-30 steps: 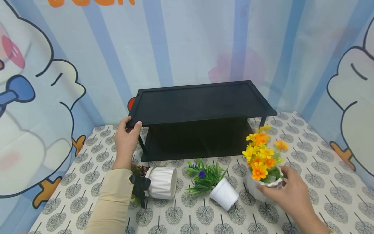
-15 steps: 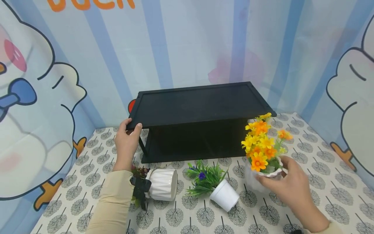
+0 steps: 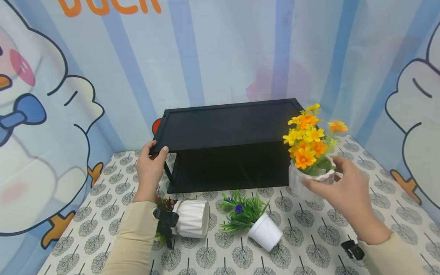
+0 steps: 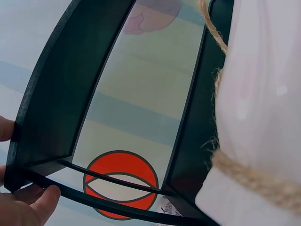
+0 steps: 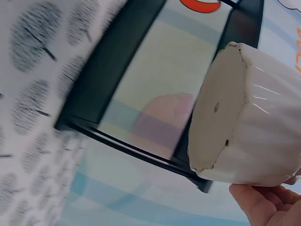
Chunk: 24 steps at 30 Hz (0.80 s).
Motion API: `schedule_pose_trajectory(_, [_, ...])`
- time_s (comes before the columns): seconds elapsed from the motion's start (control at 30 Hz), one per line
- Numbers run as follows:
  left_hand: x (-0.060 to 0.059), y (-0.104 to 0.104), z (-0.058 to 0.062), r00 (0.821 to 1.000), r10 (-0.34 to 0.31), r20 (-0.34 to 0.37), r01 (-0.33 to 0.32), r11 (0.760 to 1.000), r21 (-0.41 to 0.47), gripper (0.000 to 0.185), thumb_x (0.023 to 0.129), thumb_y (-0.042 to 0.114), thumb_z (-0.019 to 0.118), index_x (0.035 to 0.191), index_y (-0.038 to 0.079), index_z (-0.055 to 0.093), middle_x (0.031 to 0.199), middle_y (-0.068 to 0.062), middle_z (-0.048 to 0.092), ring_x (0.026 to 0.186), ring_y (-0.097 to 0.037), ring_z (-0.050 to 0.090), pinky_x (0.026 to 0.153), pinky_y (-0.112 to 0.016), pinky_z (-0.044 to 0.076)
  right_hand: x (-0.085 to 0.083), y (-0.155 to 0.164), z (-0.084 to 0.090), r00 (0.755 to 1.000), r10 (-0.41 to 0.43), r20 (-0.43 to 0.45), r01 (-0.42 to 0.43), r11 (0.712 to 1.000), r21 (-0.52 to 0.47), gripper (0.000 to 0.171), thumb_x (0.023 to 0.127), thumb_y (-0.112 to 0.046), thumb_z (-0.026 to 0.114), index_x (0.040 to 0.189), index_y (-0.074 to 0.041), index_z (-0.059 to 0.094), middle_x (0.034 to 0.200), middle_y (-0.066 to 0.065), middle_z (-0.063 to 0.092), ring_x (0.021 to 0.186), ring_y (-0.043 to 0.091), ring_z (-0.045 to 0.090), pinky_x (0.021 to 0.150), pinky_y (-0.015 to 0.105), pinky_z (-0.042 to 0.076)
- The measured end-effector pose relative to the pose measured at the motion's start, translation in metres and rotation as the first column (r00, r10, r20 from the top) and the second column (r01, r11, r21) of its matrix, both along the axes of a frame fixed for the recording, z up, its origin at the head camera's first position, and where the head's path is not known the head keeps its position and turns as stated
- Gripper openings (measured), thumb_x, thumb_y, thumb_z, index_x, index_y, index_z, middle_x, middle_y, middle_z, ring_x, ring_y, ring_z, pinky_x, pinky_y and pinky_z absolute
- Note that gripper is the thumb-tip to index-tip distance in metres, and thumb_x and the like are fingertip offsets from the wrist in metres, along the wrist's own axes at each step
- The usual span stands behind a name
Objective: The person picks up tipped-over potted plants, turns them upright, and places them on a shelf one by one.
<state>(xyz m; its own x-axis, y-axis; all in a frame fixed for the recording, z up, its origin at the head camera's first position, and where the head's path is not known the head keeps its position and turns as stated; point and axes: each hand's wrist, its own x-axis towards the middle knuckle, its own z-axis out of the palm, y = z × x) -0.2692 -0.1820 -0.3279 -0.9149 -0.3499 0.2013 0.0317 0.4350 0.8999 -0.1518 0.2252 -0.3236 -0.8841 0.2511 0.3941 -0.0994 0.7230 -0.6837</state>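
A black two-tier shelf [image 3: 227,126] stands at the back of the table. My left hand [image 3: 151,172] grips its front left corner, thumb on top and fingers round the side edge. My right hand [image 3: 347,187] pinches the rim of a white ceramic pot [image 3: 306,187] with yellow and orange artificial flowers [image 3: 306,141]. The potted flowers are raised in front of the shelf's right end and overlap it in the head view. In the right wrist view the pot's unglazed underside [image 5: 216,108] shows, clear of any surface.
A white ridged pot [image 3: 191,218] with dark foliage and twine lies on its side by my left forearm. Next to it lies a small white pot [image 3: 265,232] with a green plant [image 3: 240,212] and purple flowers. The tablecloth [image 3: 213,259] has a tree print; a cartoon curtain [image 3: 227,49] hangs behind.
My right hand has lifted the flower pot off the tablecloth, upward and toward the shelf's right end. My left hand keeps its grip on the shelf corner.
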Motion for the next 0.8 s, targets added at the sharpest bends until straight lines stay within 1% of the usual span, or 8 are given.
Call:
schedule_pose_trajectory(0.1, [0.0, 0.0, 0.0, 1.0, 0.006, 0.0, -0.006, 1.0, 0.0, 0.055, 0.092, 0.037, 0.055, 0.141, 0.018, 0.04, 0.138, -0.013, 0.043, 0.122, -0.027, 0.048, 0.097, -0.043, 0.044, -0.006, 0.001, 0.012, 0.999, 0.01, -0.034, -0.01, 1.0, -0.018, 0.084, 0.064, -0.038, 0.084, 0.127, 0.004, 0.048, 0.112, 0.022, 0.058, 0.098, 0.037, 0.056, 0.067, 0.02, 0.048])
schedule_pose_trajectory(0.2, [0.0, 0.0, 0.001, 1.0, 0.009, -0.003, -0.009, 1.0, 0.003, 0.054, 0.092, 0.036, 0.055, 0.14, 0.017, 0.04, 0.138, -0.014, 0.043, 0.122, -0.028, 0.048, 0.096, -0.043, 0.045, -0.013, 0.002, 0.024, 0.998, 0.002, -0.066, -0.004, 0.999, -0.035, 0.081, 0.064, -0.038, 0.084, 0.126, 0.002, 0.05, 0.11, 0.02, 0.059, 0.096, 0.033, 0.057, 0.06, 0.009, 0.042])
schedule_pose_trajectory(0.27, [0.001, 0.0, 0.002, 1.0, 0.01, -0.002, -0.01, 1.0, 0.006, 0.054, 0.092, 0.036, 0.056, 0.14, 0.017, 0.04, 0.138, -0.014, 0.043, 0.122, -0.028, 0.048, 0.097, -0.043, 0.044, -0.018, 0.002, 0.03, 0.998, -0.008, -0.068, 0.004, 0.999, -0.048, 0.08, 0.065, -0.04, 0.083, 0.125, 0.002, 0.051, 0.11, 0.019, 0.059, 0.095, 0.031, 0.056, 0.057, 0.009, 0.042])
schedule_pose_trajectory(0.37, [0.002, 0.0, 0.002, 1.0, 0.009, -0.001, -0.009, 1.0, 0.007, 0.054, 0.092, 0.035, 0.056, 0.14, 0.017, 0.04, 0.139, -0.013, 0.043, 0.123, -0.028, 0.047, 0.097, -0.043, 0.044, -0.024, 0.004, 0.04, 0.999, -0.033, -0.043, 0.031, 0.998, -0.051, 0.08, 0.066, -0.045, 0.081, 0.125, 0.0, 0.051, 0.109, 0.018, 0.06, 0.093, 0.028, 0.055, 0.055, 0.015, 0.043])
schedule_pose_trajectory(0.47, [0.003, 0.0, 0.002, 1.0, 0.002, -0.003, -0.002, 1.0, 0.009, 0.054, 0.092, 0.035, 0.055, 0.14, 0.016, 0.04, 0.139, -0.014, 0.042, 0.123, -0.029, 0.047, 0.098, -0.043, 0.044, -0.032, 0.005, 0.048, 0.999, -0.041, -0.021, 0.039, 0.998, -0.059, 0.083, 0.068, -0.049, 0.078, 0.128, 0.0, 0.049, 0.111, 0.019, 0.058, 0.096, 0.029, 0.053, 0.059, 0.021, 0.043])
schedule_pose_trajectory(0.57, [0.002, 0.0, 0.002, 1.0, -0.005, -0.01, 0.005, 1.0, 0.014, 0.054, 0.092, 0.034, 0.055, 0.14, 0.015, 0.04, 0.139, -0.014, 0.042, 0.122, -0.029, 0.047, 0.097, -0.043, 0.044, -0.04, 0.004, 0.055, 0.998, -0.059, -0.025, 0.058, 0.997, -0.058, 0.084, 0.068, -0.051, 0.077, 0.128, 0.0, 0.049, 0.111, 0.019, 0.058, 0.096, 0.028, 0.051, 0.061, 0.027, 0.042])
schedule_pose_trajectory(0.7, [0.002, 0.0, 0.001, 1.0, -0.009, -0.011, 0.009, 1.0, 0.017, 0.053, 0.092, 0.034, 0.056, 0.14, 0.015, 0.04, 0.139, -0.014, 0.043, 0.121, -0.029, 0.048, 0.097, -0.044, 0.044, -0.051, 0.003, 0.063, 0.997, -0.073, -0.033, 0.071, 0.995, -0.066, 0.086, 0.068, -0.054, 0.075, 0.129, 0.0, 0.048, 0.112, 0.017, 0.057, 0.094, 0.025, 0.049, 0.061, 0.03, 0.042])
schedule_pose_trajectory(0.8, [0.002, 0.0, 0.001, 1.0, -0.013, 0.0, 0.013, 1.0, 0.017, 0.054, 0.092, 0.035, 0.056, 0.14, 0.016, 0.04, 0.139, -0.014, 0.042, 0.121, -0.028, 0.048, 0.097, -0.044, 0.044, -0.058, 0.001, 0.067, 0.997, -0.071, -0.041, 0.067, 0.994, -0.085, 0.087, 0.068, -0.053, 0.076, 0.129, 0.002, 0.047, 0.112, 0.018, 0.055, 0.095, 0.025, 0.047, 0.065, 0.032, 0.04])
